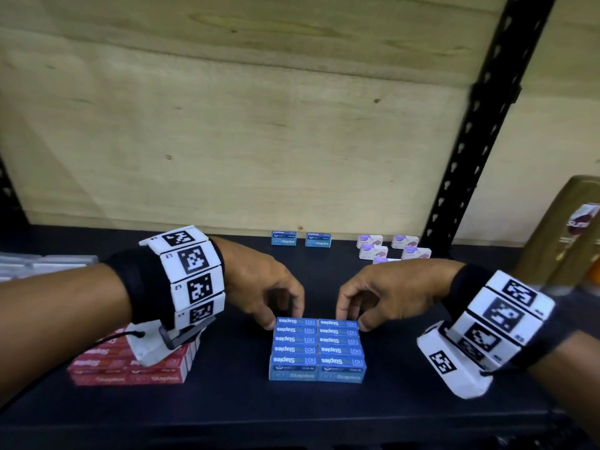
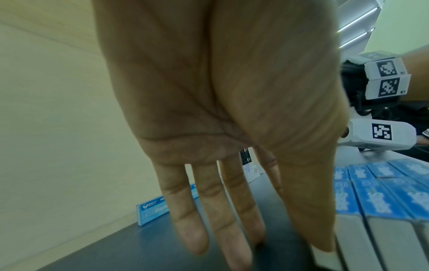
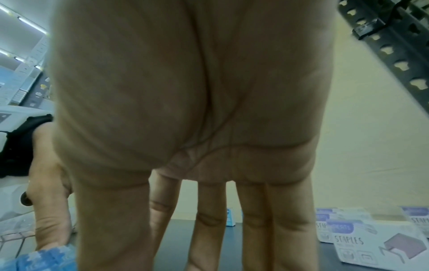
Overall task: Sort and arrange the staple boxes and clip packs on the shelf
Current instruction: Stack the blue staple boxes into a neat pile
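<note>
A block of blue staple boxes [image 1: 317, 349] lies in two columns mid-shelf. My left hand [image 1: 282, 316] is at its far left corner: the thumb touches the box ends and the fairly straight fingers reach down behind the block. My right hand [image 1: 352, 318] mirrors it at the far right corner. The left wrist view shows the left hand [image 2: 255, 247], thumb against the white box ends, beside the blue boxes [image 2: 383, 198]. In the right wrist view, the right hand's fingers [image 3: 209, 238] point straight down at the shelf. Neither hand lifts a box.
Red staple boxes [image 1: 130, 368] are stacked at the left under my left wrist. Two blue boxes [image 1: 284, 238] stand at the back wall. Several white-and-purple staple boxes [image 1: 389, 250] sit at the back right. A black upright [image 1: 470, 141] and a brown carton [image 1: 568, 238] are on the right.
</note>
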Tool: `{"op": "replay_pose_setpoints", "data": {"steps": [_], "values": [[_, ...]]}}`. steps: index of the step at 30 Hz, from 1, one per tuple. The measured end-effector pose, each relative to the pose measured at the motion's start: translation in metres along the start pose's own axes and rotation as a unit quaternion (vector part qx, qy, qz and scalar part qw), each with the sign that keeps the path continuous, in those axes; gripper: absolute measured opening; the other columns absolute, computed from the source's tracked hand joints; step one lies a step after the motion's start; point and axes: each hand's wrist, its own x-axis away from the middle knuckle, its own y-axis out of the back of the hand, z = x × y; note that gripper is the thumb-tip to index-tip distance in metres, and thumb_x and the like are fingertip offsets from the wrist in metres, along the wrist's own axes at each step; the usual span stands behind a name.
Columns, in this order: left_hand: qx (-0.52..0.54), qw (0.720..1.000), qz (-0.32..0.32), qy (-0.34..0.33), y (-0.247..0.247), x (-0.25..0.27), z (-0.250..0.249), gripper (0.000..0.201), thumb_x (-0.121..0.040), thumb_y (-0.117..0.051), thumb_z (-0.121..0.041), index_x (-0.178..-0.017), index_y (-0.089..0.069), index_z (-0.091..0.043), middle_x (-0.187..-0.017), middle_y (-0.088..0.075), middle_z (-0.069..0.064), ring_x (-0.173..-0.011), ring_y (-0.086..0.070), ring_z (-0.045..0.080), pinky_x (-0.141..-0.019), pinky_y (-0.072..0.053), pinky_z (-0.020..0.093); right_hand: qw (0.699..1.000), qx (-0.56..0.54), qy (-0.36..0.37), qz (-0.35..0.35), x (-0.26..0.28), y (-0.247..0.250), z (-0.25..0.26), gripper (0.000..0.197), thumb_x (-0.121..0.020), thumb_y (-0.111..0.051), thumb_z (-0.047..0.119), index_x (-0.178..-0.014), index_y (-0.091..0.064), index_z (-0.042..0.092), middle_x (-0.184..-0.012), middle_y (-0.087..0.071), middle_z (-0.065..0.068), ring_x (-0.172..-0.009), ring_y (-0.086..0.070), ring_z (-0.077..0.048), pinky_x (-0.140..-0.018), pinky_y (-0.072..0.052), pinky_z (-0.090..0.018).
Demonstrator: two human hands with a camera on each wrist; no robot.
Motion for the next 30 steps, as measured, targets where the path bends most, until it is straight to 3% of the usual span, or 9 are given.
{"op": "replay_pose_setpoints", "data": {"steps": [3, 7, 11, 16, 19, 22, 25, 28, 30], "values": [[-0.006, 1.000, -0.003, 0.013, 0.003, -0.003, 0.004, 0.038, -0.090, -0.068, -0.021, -0.123, -0.057, -0.038, -0.122, -0.058, -0.015, -0.080, -0.058, -0.007, -0.065, -0.042, 0.010, 1.000, 0.011, -0.010, 0.006, -0.002, 0.003, 0.000, 0.027, -0.091, -0.066, 0.012, -0.111, -0.069, 0.029, -0.102, -0.073, 0.006, -0.092, -0.067, -0.011, -0.085, -0.051, -0.026], [-0.008, 0.998, -0.052, 0.031, 0.011, -0.011, 0.012, 0.027, -0.092, -0.065, -0.024, -0.118, -0.061, -0.031, -0.111, -0.066, -0.013, -0.059, -0.052, -0.021, -0.053, -0.037, -0.001, 0.999, 0.015, -0.039, -0.025, -0.011, 0.015, -0.002, 0.020, -0.092, -0.065, 0.018, -0.109, -0.069, 0.028, -0.094, -0.072, 0.010, -0.080, -0.061, -0.001, -0.075, -0.045, -0.016], [-0.009, 0.987, -0.155, 0.050, 0.025, -0.022, 0.023, 0.016, -0.090, -0.066, -0.032, -0.106, -0.064, -0.030, -0.086, -0.066, -0.019, -0.069, -0.056, -0.009, -0.066, -0.041, 0.013, 0.993, 0.047, -0.057, -0.098, -0.027, 0.037, -0.007, 0.011, -0.090, -0.068, 0.026, -0.101, -0.070, 0.026, -0.095, -0.071, 0.010, -0.073, -0.059, 0.003, -0.073, -0.045, -0.018], [-0.034, 0.970, -0.227, 0.084, 0.048, -0.042, 0.044, 0.019, -0.090, -0.064, -0.037, -0.108, -0.064, -0.030, -0.100, -0.065, -0.013, -0.077, -0.055, 0.002, -0.075, -0.044, 0.026, 0.978, 0.087, -0.096, -0.161, -0.058, 0.068, -0.017, 0.014, -0.089, -0.068, 0.029, -0.102, -0.067, 0.023, -0.097, -0.067, 0.011, -0.075, -0.057, -0.005, -0.065, -0.042, -0.020], [-0.061, 0.966, -0.224, 0.117, 0.062, -0.060, 0.060, 0.026, -0.090, -0.063, -0.041, -0.114, -0.061, -0.030, -0.111, -0.063, -0.012, -0.088, -0.056, 0.009, -0.084, -0.048, 0.032, 0.971, 0.110, -0.119, -0.175, -0.083, 0.083, -0.021, 0.020, -0.090, -0.069, 0.029, -0.108, -0.063, 0.023, -0.099, -0.062, 0.009, -0.074, -0.053, -0.005, -0.061, -0.038, -0.020], [-0.070, 0.965, -0.206, 0.146, 0.071, -0.078, 0.075, 0.036, -0.091, -0.064, -0.039, -0.124, -0.056, -0.024, -0.120, -0.059, -0.005, -0.105, -0.056, 0.017, -0.090, -0.048, 0.033, 0.968, 0.133, -0.134, -0.164, -0.106, 0.093, -0.026, 0.030, -0.088, -0.072, 0.029, -0.115, -0.060, 0.022, -0.100, -0.058, 0.007, -0.090, -0.055, -0.015, -0.075, -0.041, -0.026], [-0.058, 0.967, -0.195, 0.155, 0.078, -0.092, 0.086, 0.040, -0.090, -0.068, -0.035, -0.125, -0.056, -0.021, -0.118, -0.059, -0.004, -0.103, -0.056, 0.017, -0.083, -0.044, 0.028, 0.968, 0.140, -0.141, -0.154, -0.127, 0.097, -0.031, 0.038, -0.085, -0.075, 0.028, -0.119, -0.059, 0.023, -0.111, -0.058, 0.003, -0.103, -0.057, -0.020, -0.086, -0.046, -0.030], [-0.053, 0.969, -0.186, 0.151, 0.082, -0.102, 0.093, 0.040, -0.085, -0.074, -0.031, -0.122, -0.059, -0.021, -0.105, -0.058, -0.007, -0.094, -0.053, 0.014, -0.078, -0.041, 0.025, 0.969, 0.157, -0.139, -0.133, -0.142, 0.099, -0.034, 0.034, -0.084, -0.076, 0.025, -0.115, -0.061, 0.022, -0.106, -0.060, 0.004, -0.095, -0.057, -0.018, -0.079, -0.044, -0.028], [-0.045, 0.974, -0.169, 0.147, 0.085, -0.107, 0.096, 0.040, -0.083, -0.076, -0.028, -0.120, -0.063, -0.021, -0.107, -0.063, -0.005, -0.092, -0.055, 0.014, -0.081, -0.045, 0.027, 0.970, 0.166, -0.137, -0.111, -0.150, 0.098, -0.035, 0.027, -0.086, -0.074, 0.022, -0.109, -0.062, 0.020, -0.099, -0.063, 0.003, -0.088, -0.059, -0.018, -0.068, -0.044, -0.027]]}}
